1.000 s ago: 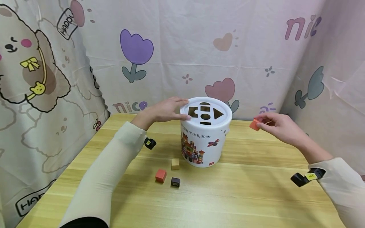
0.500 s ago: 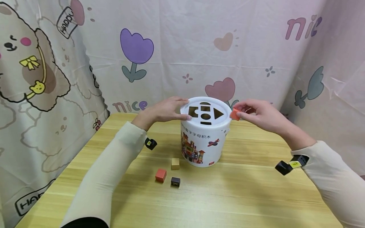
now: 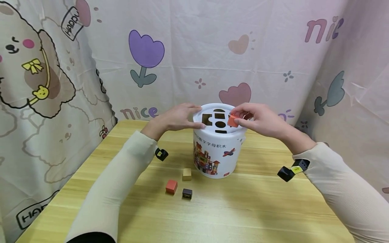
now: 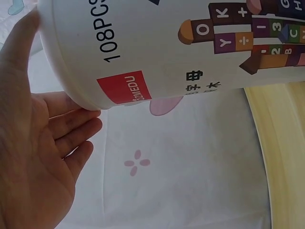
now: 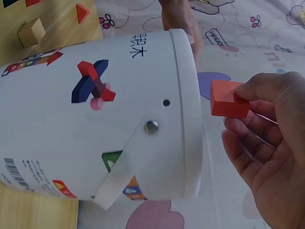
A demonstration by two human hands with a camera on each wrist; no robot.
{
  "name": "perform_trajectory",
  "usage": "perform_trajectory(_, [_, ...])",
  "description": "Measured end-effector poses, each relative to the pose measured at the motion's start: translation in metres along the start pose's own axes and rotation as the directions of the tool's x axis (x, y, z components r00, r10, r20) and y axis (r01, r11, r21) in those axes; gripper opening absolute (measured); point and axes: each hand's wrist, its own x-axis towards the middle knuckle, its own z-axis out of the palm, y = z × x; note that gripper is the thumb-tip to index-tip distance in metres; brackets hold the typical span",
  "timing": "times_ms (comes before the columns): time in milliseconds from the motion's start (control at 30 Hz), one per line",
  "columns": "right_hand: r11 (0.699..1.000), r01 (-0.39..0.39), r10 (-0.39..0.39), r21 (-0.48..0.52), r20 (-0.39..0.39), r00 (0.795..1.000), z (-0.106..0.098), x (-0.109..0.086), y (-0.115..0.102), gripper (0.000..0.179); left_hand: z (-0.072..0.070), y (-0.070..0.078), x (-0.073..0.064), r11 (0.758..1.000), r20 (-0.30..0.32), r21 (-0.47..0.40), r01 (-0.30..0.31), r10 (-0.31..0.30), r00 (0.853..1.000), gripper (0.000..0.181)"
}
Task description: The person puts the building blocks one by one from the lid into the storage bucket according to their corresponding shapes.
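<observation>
Nearest: cream left sleeve (image 3: 112, 185) in from 7 o'clock, right sleeve (image 3: 340, 189) from 4, a black wrist camera on each. Wood-grain desk (image 3: 243, 216) under everything. Three small blocks near the bucket's base, 12 being the far side: dark block (image 3: 187, 193) at 7 o'clock, red cube-like block (image 3: 171, 186) at 8 and farthest out, plain wood block (image 3: 186, 174) also at 8, just beside the base. Right wrist view adds a red triangular block (image 5: 82, 14) by the desk's edge. White toy-block bucket (image 3: 217, 155) stands upright mid-desk, printed with a block castle and a plane; white strap handle (image 5: 125, 164) on a metal rivet (image 5: 151, 127) at its side. White lid (image 3: 210, 130) is on, with dark cut-outs: slot at 6 o'clock, round hole about the middle, notched square at 9, square and dome toward 12. Left hand (image 3: 179, 117) at the lid's 9 o'clock: thumb spread from the fingers, fingers loosely extended side by side, touching the rim. Right hand (image 3: 261, 119) at 3 o'clock: thumb and fingers pinching an orange-red block (image 3: 233, 121), held just above the lid on its 3 o'clock side, a dark opening mostly hidden behind it; right wrist view shows a gap. Farthest: printed curtain (image 3: 194, 40), purple tulip at 11, "nic" lettering at 1.
</observation>
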Motion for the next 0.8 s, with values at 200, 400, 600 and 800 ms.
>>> perform_trajectory(200, [1.0,0.001,-0.002,0.018,0.039,0.999,0.01,0.008,-0.004,0.021,-0.001,0.001,0.001,1.0,0.012,-0.011,0.001,0.0,1.0,0.095])
perform_trajectory(400, [0.997,-0.009,0.001,0.079,0.099,0.995,0.02,0.014,-0.007,0.02,-0.001,0.001,0.001,1.0,0.015,-0.022,0.005,-0.005,1.0,0.096])
perform_trajectory(600, [0.997,-0.022,0.013,0.069,0.134,0.991,0.026,0.016,-0.008,0.022,0.0,0.0,0.001,1.0,0.013,-0.028,0.013,-0.013,1.0,0.096])
perform_trajectory(800, [0.998,-0.008,0.0,0.057,0.154,0.988,0.032,0.017,-0.008,0.022,0.001,-0.001,0.0,1.0,0.005,-0.022,0.0,0.0,1.0,0.093])
